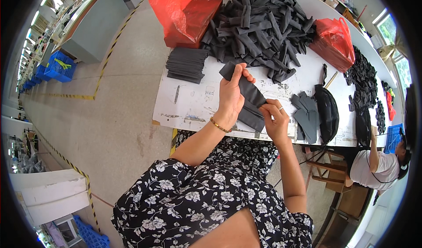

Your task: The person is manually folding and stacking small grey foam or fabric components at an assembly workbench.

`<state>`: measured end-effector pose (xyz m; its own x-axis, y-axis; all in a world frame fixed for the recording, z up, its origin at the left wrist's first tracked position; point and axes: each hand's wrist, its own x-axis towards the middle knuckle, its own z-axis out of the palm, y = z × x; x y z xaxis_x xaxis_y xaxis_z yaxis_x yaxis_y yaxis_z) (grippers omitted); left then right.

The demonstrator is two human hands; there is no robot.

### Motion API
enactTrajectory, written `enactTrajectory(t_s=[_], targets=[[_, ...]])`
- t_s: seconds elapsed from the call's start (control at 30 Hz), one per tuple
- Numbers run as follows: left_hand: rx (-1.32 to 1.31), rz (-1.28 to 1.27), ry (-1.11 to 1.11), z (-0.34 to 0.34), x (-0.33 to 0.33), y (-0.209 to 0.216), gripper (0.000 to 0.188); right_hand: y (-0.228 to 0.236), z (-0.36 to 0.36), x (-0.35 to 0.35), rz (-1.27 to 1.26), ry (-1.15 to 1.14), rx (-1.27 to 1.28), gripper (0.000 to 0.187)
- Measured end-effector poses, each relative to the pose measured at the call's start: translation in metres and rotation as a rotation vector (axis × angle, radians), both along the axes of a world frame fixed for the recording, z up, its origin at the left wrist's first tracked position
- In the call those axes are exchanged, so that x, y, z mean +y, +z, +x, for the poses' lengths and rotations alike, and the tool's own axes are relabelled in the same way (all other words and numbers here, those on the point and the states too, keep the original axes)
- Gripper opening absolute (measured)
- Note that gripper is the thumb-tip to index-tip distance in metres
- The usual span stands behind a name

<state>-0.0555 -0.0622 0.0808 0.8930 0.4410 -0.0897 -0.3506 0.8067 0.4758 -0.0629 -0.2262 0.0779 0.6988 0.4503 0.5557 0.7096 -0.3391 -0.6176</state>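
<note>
Scuffed white worktable (187,100), and mid-frame there's a smooth, flat dark-grey fabric strip (252,92) on a slant. Left hand (229,95) grips it, partly covering it; right hand (276,119) pinches its lower end. Jumbled dark fabric heap (259,26) up top.

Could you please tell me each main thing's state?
Dark strip: held in both hands
Left hand: gripping its upper end
Right hand: pinching its lower end
Large heap: loose, jumbled
Dark stack: neatly layered
Gray pieces: flat, overlapping
Left red bag: standing
Right red bag: standing
Blue crate: holds yellow-green items
</note>
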Motion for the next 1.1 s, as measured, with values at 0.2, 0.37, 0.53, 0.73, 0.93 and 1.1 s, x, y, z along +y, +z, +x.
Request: enactTrajectory(t_s=[0.2, 0.37, 0.53, 0.73, 0.93, 1.1], targets=[[-0.056, -0.095, -0.048, -0.002, 0.0, -0.003, 0.023, 0.0, 0.001, 0.002, 0.001, 0.005, 0.032, 0.008], [-0.063, -0.113, -0.072, -0.004, 0.003, -0.004, 0.023, -0.001, 0.002, 0.003, -0.004, 0.005, 0.037, 0.008], [-0.069, -0.097, -0.081, -0.003, 0.004, -0.007, 0.024, -0.001, 0.003, 0.005, -0.006, 0.009, 0.039, 0.008], [-0.006, -0.089, -0.084, -0.003, 0.008, 0.001, 0.031, -0.005, 0.007, 0.004, 0.012, -0.009, 0.01, 0.008], [0.047, 0.075, 0.081, -0.005, 0.045, -0.026, 0.022, 0.001, 0.014, -0.002, -0.045, 0.009, -0.207, 0.012], [-0.141, 0.21, 0.036, -0.015, 0.047, -0.012, 0.016, 0.006, 0.012, -0.005, -0.1, 0.025, -0.34, 0.027]])
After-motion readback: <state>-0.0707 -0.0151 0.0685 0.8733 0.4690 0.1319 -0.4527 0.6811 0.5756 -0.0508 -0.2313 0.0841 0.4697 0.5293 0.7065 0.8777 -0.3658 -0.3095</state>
